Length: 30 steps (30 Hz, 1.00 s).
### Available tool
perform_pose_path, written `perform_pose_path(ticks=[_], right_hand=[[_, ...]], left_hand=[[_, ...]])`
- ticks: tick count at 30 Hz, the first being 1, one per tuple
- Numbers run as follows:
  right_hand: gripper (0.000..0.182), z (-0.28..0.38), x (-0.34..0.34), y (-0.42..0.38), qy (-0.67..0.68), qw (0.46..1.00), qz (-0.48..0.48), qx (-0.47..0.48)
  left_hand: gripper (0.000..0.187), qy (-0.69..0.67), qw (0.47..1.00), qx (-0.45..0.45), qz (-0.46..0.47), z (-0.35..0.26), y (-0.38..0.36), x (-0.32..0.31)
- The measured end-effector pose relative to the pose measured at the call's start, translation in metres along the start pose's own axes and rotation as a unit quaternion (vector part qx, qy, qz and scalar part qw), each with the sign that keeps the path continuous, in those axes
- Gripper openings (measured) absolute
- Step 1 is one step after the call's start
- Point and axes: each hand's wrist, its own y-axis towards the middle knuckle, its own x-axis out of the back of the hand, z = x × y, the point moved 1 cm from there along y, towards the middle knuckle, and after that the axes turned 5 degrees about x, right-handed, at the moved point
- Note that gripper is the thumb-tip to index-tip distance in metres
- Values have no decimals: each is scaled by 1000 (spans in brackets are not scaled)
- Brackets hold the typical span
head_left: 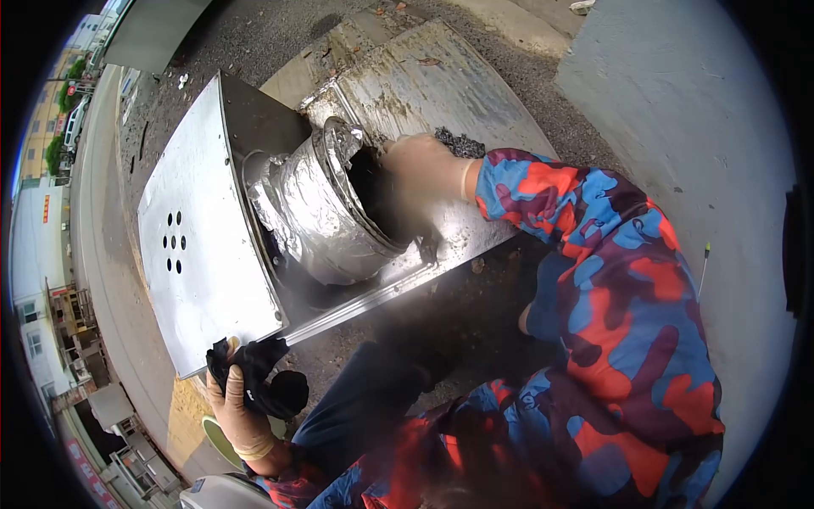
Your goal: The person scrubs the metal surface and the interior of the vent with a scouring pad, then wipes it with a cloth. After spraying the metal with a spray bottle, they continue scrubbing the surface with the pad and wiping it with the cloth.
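My left hand point(240, 413), in a pale thin glove, grips a bunched black cloth point(270, 377) with a small white mark, by the lower corner of the metal box point(199, 220). A short round duct point(318, 212) wrapped in crinkled silver foil joins the box, its dark mouth facing right. At that mouth is my right hand point(428, 170), also gloved, its fingers curled at the rim. Blur and the hand itself hide what those fingers hold. Just beyond the right hand, a dark grey scouring pad point(460, 142) shows against the stained metal panel point(424, 76).
One face of the box has several round holes. A grey wall point(678, 102) rises on the right. Below the panel my bent leg point(356, 394) shows in dark trousers. Part of a green-rimmed container point(219, 441) stands at lower left, with road and buildings beyond.
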Motion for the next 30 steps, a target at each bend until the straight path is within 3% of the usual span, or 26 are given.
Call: perform_pose_path(ticks=[3, 6, 8, 12, 15, 18, 23, 24, 27, 30], right_hand=[[17, -24, 2, 41, 83, 993, -84, 18], [19, -58, -26, 101, -11, 997, -75, 20], [21, -75, -26, 131, -58, 989, -136, -24], [23, -116, -29, 188, -58, 979, -169, -103], [23, -121, -24, 210, -64, 977, -144, -141], [24, -113, -23, 209, -81, 967, -156, -184], [24, -92, -27, 196, -68, 991, -103, -50], [24, -103, -24, 193, -59, 992, -100, -49], [23, -146, -8, 190, -76, 985, -80, -135], [25, -173, -3, 189, -91, 966, -87, -226]], left_hand=[[43, 12, 1000, -6, -3, 6, 4, 2], [43, 24, 999, -23, -29, 2, 1, -6], [42, 27, 999, -18, -29, -1, 0, -6], [46, 37, 996, -28, -81, -2, 2, -10], [47, 22, 995, -16, -93, 1, 1, -2], [51, 39, 994, -24, -103, 0, 0, -2], [43, 28, 992, -8, -120, -3, 6, -5], [42, 25, 989, -42, -140, -5, 7, -10], [43, 11, 988, -37, -151, -9, 6, -10], [44, -39, 995, 15, -91, -13, 2, -2]])
